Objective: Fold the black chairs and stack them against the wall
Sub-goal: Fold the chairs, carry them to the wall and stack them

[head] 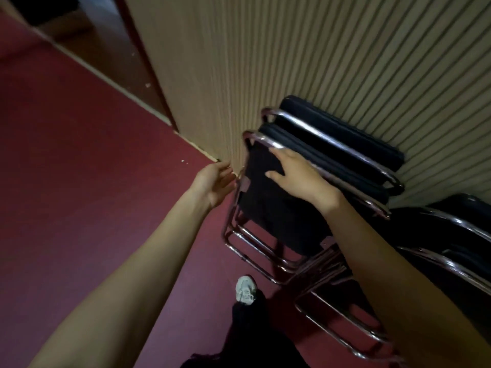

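Fingers point(280, 158) of the right hand point(295, 176) lay straight and spread, pressed flat on the black back of the front chair point(268, 208), thumb splayed to the side; they gripped nothing. Beyond those fingers rose the ribbed wall point(318, 62), the largest thing in view, and below both hands spread the red floor point(79, 155).

Between the right fingers and the wall stood the rear chair point(345, 131), folded and leaning on the wall. The front chair leaned folded against it, the two nested close. The front chair's long axis ran from the chrome runners on the floor, below the fingers, up to the top rail point(263, 141) just past the fingertips. It was tilted with its top toward the wall, and the rail itself ran along the wall.

Right of the right forearm and lower down were further chairs point(465, 235), black with chrome tubing; whether they were folded I could not tell.

The left hand point(215, 183) hung open, palm turned toward the front chair. Its relaxed fingers were just beside the left side tube point(231, 208), touching or nearly so; blur hid which. A pale shoe point(245, 289) stood on the floor well below both hands.

As I judge it, the right hand was the nearer, being on the chair itself. The coming move turned on settling the chair toward the wall, away from the fingers, with the left hand placed to steady its edge.
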A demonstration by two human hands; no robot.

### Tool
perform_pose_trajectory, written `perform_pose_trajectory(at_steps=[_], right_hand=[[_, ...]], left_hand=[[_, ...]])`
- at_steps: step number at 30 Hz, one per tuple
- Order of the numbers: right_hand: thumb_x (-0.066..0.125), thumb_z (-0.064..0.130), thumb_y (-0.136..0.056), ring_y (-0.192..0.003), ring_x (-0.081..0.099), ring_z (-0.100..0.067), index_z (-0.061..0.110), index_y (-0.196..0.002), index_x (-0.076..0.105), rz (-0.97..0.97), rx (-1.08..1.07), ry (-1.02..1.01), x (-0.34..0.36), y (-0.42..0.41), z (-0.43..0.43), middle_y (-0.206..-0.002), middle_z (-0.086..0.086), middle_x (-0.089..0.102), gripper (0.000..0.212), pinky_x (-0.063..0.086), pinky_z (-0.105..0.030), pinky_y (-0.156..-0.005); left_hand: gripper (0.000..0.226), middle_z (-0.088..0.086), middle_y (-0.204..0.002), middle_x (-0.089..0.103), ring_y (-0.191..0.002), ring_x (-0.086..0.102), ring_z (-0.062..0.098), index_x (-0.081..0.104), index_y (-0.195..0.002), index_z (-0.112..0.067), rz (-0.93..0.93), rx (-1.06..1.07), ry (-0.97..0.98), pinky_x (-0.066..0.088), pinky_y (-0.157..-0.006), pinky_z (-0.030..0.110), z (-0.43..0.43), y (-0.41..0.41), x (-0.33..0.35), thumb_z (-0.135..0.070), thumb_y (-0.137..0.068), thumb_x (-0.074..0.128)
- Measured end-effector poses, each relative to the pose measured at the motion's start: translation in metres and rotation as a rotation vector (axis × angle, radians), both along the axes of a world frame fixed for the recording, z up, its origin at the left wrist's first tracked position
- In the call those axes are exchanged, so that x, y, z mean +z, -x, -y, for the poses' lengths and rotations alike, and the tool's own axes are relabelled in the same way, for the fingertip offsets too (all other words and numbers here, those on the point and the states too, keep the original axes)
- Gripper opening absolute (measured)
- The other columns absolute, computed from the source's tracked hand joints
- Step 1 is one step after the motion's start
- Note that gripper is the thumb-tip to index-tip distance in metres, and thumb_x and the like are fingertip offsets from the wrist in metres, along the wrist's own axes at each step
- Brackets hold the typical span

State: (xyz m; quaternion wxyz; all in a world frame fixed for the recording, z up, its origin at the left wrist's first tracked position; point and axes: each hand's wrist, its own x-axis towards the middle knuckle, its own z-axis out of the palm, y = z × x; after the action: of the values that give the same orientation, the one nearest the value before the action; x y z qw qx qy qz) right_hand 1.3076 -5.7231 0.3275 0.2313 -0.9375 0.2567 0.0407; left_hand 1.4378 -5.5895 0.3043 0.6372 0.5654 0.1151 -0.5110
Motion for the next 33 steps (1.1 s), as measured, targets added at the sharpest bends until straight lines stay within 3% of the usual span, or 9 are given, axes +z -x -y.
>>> perform_pose_trajectory(at_steps=[3,6,12,16,24,33], right_hand=[[0.055,0.030,-0.094,-0.130,0.042,-0.028,0.010,-0.142,0.039,0.035,0.171,-0.026,0.010,-0.040,-0.080,-0.138,-0.011,0.049,0.055,0.032,-0.037,-0.109],[0.056,0.031,-0.094,-0.136,0.036,-0.025,0.012,-0.144,0.037,0.063,0.341,-0.057,0.011,-0.067,-0.175,-0.146,-0.008,0.041,0.057,0.028,-0.036,-0.112],[0.058,0.032,-0.093,-0.140,0.030,-0.022,0.013,-0.147,0.032,0.014,0.737,-0.109,0.012,-0.095,-0.400,-0.151,-0.009,0.036,0.064,0.025,-0.032,-0.115],[0.058,0.034,-0.093,-0.140,0.030,-0.021,0.015,-0.148,0.031,-0.009,1.031,-0.134,0.015,-0.099,-0.558,-0.151,-0.008,0.034,0.065,0.025,-0.032,-0.115],[0.060,0.033,-0.092,-0.140,0.031,-0.019,0.014,-0.147,0.032,-0.056,1.579,-0.151,0.016,-0.080,-0.849,-0.151,-0.006,0.035,0.064,0.023,-0.028,-0.115],[0.059,0.032,-0.092,-0.140,0.031,-0.019,0.013,-0.148,0.030,-0.129,1.899,-0.175,0.006,-0.054,-1.135,-0.152,-0.007,0.033,0.065,0.022,-0.025,-0.111]], left_hand=[[0.032,0.008,-0.124,0.054,-0.121,0.050,0.022,0.052,-0.131,-0.005,0.105,0.183,-0.053,0.037,-0.104,0.038,-0.095,-0.010,-0.004,-0.011,-0.101,0.041],[0.022,0.004,-0.110,0.057,-0.104,0.055,0.018,0.059,-0.117,-0.010,0.176,0.365,-0.098,0.038,-0.098,0.038,-0.212,-0.006,-0.001,-0.010,-0.099,0.047],[0.036,0.010,-0.136,0.054,-0.129,0.048,0.024,0.052,-0.134,-0.006,0.268,0.753,-0.225,0.038,-0.102,0.037,-0.461,0.038,0.007,-0.009,-0.098,0.049],[0.037,0.009,-0.134,0.055,-0.127,0.049,0.023,0.053,-0.134,-0.007,0.266,1.029,-0.314,0.039,-0.102,0.037,-0.615,0.089,0.012,-0.009,-0.097,0.051],[0.028,0.003,-0.112,0.059,-0.110,0.053,0.018,0.060,-0.122,-0.015,0.201,1.549,-0.442,0.040,-0.093,0.034,-0.857,0.193,0.010,-0.011,-0.095,0.054],[0.033,-0.001,-0.115,0.058,-0.114,0.051,0.016,0.058,-0.127,-0.016,0.097,1.847,-0.518,0.040,-0.094,0.033,-1.081,0.249,0.008,-0.011,-0.095,0.054]])
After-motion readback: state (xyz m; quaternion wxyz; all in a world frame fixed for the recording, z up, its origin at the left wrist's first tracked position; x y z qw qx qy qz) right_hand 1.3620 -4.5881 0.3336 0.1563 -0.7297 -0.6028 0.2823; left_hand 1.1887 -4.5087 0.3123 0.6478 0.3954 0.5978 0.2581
